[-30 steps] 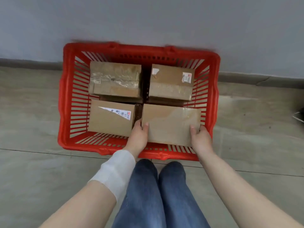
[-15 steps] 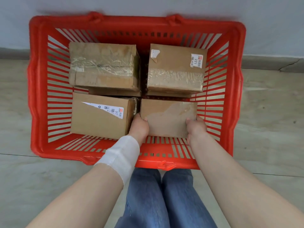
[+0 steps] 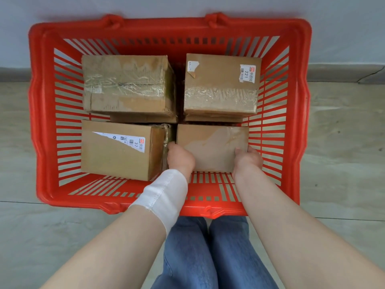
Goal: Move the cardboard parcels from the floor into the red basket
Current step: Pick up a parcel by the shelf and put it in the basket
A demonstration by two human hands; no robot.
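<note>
4 parcels show in the red basket (image 3: 33,122), and the 4th, a plain brown parcel (image 3: 212,147), sits between the 2 grips in the near right corner. The left grip (image 3: 180,158) is clamped on its left edge and the right grip (image 3: 248,159) on its right edge, thumb on top. Whether it rests on the basket bottom yet, I cannot tell.

Trouble I'd expect: the left grip's fingers are wedged into the narrow gap against the parcel marked 37 (image 3: 116,155), just to its left. They could get pinched, or drag that parcel askew coming out. Right of the right grip the slatted basket wall is near, so knuckles may scrape it. Let go unevenly, and the parcel could land tilted.

Beyond both grips stand a taped parcel (image 3: 127,84) and a parcel marked 221 (image 3: 220,86), each seemingly on top of another box, close against the held parcel's far edge. Behind the grips are a white wristband (image 3: 162,197), blue jeans (image 3: 208,257) and the grey floor (image 3: 343,142).
</note>
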